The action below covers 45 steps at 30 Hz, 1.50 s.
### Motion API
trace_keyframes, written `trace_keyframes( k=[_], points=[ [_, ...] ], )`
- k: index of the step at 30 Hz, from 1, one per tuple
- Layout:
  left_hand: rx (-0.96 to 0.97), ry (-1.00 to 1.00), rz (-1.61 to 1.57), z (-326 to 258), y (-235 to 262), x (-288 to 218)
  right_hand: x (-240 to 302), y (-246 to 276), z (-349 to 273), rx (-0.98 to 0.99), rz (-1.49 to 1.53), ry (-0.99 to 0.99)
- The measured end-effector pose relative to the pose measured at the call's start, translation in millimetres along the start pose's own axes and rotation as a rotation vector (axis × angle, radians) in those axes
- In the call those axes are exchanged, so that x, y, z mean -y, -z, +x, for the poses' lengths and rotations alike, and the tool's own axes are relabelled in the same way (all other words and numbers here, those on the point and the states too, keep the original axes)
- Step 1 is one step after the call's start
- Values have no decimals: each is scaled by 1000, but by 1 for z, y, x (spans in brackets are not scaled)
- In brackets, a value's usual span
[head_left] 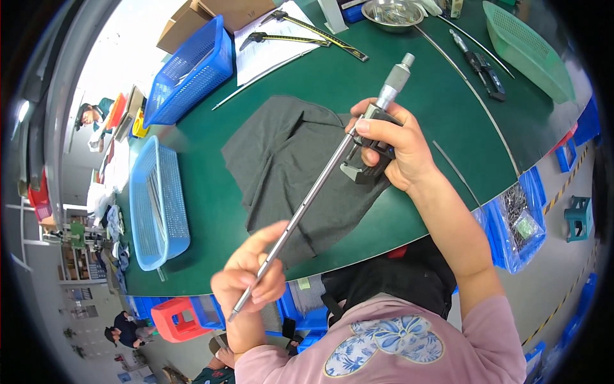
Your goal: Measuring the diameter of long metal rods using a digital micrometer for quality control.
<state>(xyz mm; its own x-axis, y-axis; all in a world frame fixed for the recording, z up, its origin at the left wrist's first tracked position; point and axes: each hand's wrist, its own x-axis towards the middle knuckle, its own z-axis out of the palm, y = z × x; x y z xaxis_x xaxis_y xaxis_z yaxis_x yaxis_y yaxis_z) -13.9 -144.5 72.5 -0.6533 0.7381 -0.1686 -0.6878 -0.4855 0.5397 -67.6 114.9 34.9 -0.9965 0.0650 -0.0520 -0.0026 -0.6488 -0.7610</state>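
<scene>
My left hand [246, 275] is closed around the lower part of a slim, shiny metal rod [313, 190] with small holes or notches along it. The rod slants up to the right, and its upper end meets a micrometer [395, 80]. My right hand [400, 147] grips that micrometer, thumb across its dark body, with the silver thimble pointing up and the curved frame hanging below. Whether the rod sits between the measuring faces I cannot tell. Beneath both lies a rumpled dark grey cloth [275, 144] on the green table [204, 237].
At left stand a light blue basket [176, 221] holding rods and a darker blue basket [192, 89]. Calipers [288, 40] lie on paper. Further right are a metal bowl [391, 18], a second micrometer [480, 66], a green basket [527, 54] and a bag-lined blue bin [511, 224].
</scene>
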Motion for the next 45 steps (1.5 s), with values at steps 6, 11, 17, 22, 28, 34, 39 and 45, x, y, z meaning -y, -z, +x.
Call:
trace_keyframes(
  k=[6,11,17,22,28,34,39,45],
  points=[
    [-10,-672,-100,14,0,-12,-4,-4,-5,-41,91,47],
    [-287,-632,316,88,-13,28,-18,-13,-8,-23,-47,251],
    [-354,-556,303,115,11,12,-18,-14,-15,18,-254,393],
    [-305,-638,412,102,29,2,-5,-7,-9,55,48,39],
    [-254,-574,429,99,24,5,4,-8,-6,-24,202,-142],
    [-265,-539,474,97,24,9,2,-6,-7,56,229,-179],
    [-270,-513,481,97,23,11,1,-7,-7,83,202,-206],
    [-305,-466,521,96,20,13,-1,-7,-6,100,201,-209]
  ],
)
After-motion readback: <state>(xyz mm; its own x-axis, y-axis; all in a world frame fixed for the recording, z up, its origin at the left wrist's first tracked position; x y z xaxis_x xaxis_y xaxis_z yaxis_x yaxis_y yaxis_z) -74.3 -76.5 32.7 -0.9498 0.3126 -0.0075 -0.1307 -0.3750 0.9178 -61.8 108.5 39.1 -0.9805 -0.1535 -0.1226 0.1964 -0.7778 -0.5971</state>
